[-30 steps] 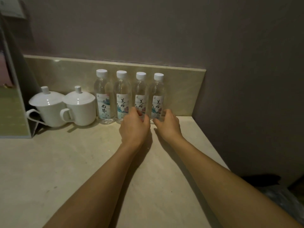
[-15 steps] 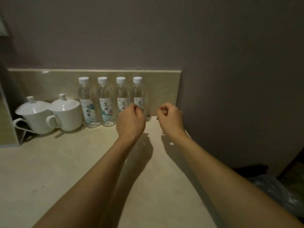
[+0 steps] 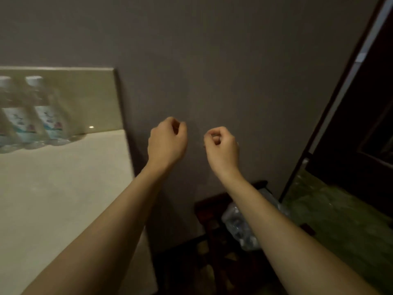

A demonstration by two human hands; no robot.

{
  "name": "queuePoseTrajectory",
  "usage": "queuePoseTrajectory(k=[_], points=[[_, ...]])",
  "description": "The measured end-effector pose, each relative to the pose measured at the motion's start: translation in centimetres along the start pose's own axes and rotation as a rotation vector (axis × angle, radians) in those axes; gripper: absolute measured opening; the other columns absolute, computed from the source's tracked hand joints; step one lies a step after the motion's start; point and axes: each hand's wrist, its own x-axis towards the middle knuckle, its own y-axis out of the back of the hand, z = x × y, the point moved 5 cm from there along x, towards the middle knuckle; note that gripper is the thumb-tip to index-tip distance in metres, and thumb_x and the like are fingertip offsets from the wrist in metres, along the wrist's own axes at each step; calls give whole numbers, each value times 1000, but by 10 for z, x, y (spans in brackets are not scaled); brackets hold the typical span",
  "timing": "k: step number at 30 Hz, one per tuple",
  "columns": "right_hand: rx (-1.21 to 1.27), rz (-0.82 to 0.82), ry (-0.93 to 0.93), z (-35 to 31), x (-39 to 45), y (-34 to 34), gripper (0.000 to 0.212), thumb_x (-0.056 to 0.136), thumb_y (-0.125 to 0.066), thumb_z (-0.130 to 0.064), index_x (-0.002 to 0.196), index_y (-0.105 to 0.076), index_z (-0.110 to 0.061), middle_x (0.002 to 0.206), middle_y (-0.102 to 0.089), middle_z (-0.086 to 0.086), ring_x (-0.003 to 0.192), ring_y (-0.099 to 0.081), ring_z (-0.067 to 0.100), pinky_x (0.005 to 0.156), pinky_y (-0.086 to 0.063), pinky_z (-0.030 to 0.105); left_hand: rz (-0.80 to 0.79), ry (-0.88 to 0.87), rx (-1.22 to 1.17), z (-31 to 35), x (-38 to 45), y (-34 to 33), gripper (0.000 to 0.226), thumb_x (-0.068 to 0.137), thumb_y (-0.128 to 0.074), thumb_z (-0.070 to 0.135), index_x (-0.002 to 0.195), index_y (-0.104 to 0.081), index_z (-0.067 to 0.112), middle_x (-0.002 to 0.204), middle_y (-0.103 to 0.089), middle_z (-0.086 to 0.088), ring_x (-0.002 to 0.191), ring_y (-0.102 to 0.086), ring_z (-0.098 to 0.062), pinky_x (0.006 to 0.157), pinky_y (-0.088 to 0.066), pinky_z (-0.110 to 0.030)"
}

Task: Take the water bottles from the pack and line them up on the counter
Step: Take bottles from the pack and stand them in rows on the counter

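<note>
Two clear water bottles with white caps and pale labels, the right one [image 3: 50,116] and another [image 3: 10,124], stand blurred at the far left, against the backsplash on the beige counter [image 3: 63,199]. My left hand [image 3: 167,141] and my right hand [image 3: 222,145] are raised side by side in front of the grey wall, right of the counter's end. Both have their fingers curled in and hold nothing. Below my right forearm, a crumpled clear plastic pack [image 3: 238,226] with bottles inside lies on a dark low stand.
The counter ends at a side edge [image 3: 136,188] beside the wall. The dark stand [image 3: 210,211] sits in the corner below. At the right, a dark frame [image 3: 331,116] runs diagonally, with a greenish floor [image 3: 340,220] beyond it.
My view has swung right, so the cups and left bottles have left the frame. Both hands have let go of the bottles and moved right, off the counter, to in front of the wall.
</note>
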Motion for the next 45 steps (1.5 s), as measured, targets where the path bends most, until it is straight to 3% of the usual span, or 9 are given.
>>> queuePoseTrajectory(k=[6, 12, 16, 22, 29, 33, 36, 41, 45], points=[[-23, 66, -174, 89, 20, 95, 14, 90, -58, -22, 77, -56, -26, 74, -69, 2, 79, -68, 27, 76, -56, 51, -281, 11, 76, 44, -35, -125, 24, 91, -53, 42, 83, -59, 21, 96, -71, -10, 99, -64, -34, 79, -48, -35], [-40, 90, -337, 185, 38, 145, 17, 92, -57, -19, 77, -56, -26, 65, -65, -3, 57, -59, 14, 60, -47, 30, -496, 98, 110, 33, -55, -240, 26, 92, -52, 43, 92, -64, 19, 101, -69, -10, 97, -64, -32, 79, -50, -36], [-99, 42, -485, 263, 60, 166, 14, 93, -56, -19, 79, -58, -22, 71, -65, 2, 62, -59, 15, 63, -49, 33, -645, 200, 121, 3, -62, -326, 29, 92, -52, 39, 71, -57, 18, 90, -67, -10, 85, -64, -32, 74, -51, -37], [-208, -128, -738, 371, 106, 171, 14, 92, -54, -19, 80, -58, -16, 71, -64, 5, 66, -61, 19, 69, -53, 39, -825, 420, 156, -65, -78, -424, 27, 94, -49, 29, 87, -66, 9, 87, -67, -10, 81, -66, -28, 71, -53, -37], [-240, -426, -940, 470, 114, 134, 15, 96, -54, -23, 82, -58, -19, 80, -65, 3, 66, -63, 14, 58, -54, 25, -848, 581, 153, -111, -70, -495, 20, 93, -52, 23, 89, -67, 10, 80, -66, -4, 75, -65, -22, 63, -50, -30], [-280, -578, -1024, 524, 104, 113, 18, 96, -54, -22, 86, -63, -11, 92, -70, 18, 79, -68, 25, 80, -58, 43, -863, 704, 169, -144, -84, -526, 17, 95, -50, 20, 87, -63, 12, 85, -67, -9, 82, -68, -27, 76, -57, -39], [-292, -662, -1075, 565, 100, 105, 19, 96, -53, -18, 83, -65, -11, 92, -69, 16, 91, -67, 31, 87, -56, 45, -862, 811, 214, -171, -99, -543, 18, 96, -48, 17, 84, -59, 10, 84, -63, -11, 75, -62, -25, 69, -53, -34], [-355, -799, -1146, 632, 89, 98, 21, 95, -49, -14, 82, -63, -7, 68, -54, 5, 62, -52, 18, 61, -42, 30, -836, 990, 297, -208, -132, -564, 25, 98, -46, 12, 90, -66, -2, 86, -65, -14, 77, -64, -26, 69, -52, -33], [-368, -828, -1162, 673, 79, 87, 22, 95, -46, -10, 84, -65, -11, 76, -57, 0, 69, -55, 16, 60, -43, 24, -836, 1042, 381, -233, -156, -580, 26, 100, -42, 9, 96, -67, 1, 97, -68, -15, 85, -66, -27, 67, -45, -26]])
